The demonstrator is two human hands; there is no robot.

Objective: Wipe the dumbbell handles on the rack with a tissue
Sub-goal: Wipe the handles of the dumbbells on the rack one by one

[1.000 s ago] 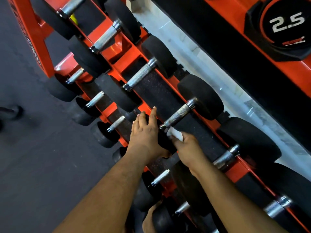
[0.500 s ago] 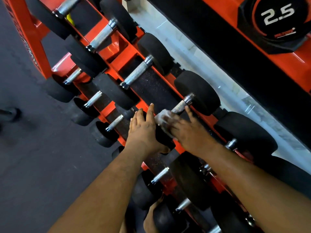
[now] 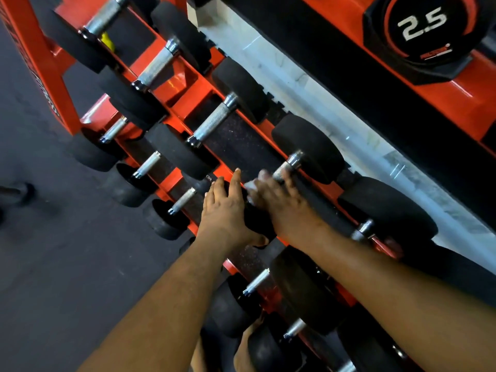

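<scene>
While the right hand (image 3: 279,202) presses the tissue (image 3: 252,185) around one dumbbell handle (image 3: 288,166) mid-rack (image 3: 188,100) and the flat left hand (image 3: 225,208) steadies its near weight, other handles apparently remain.

Right hand (image 3: 279,202) presses tissue (image 3: 252,185) on dumbbell handle (image 3: 288,166).
</scene>
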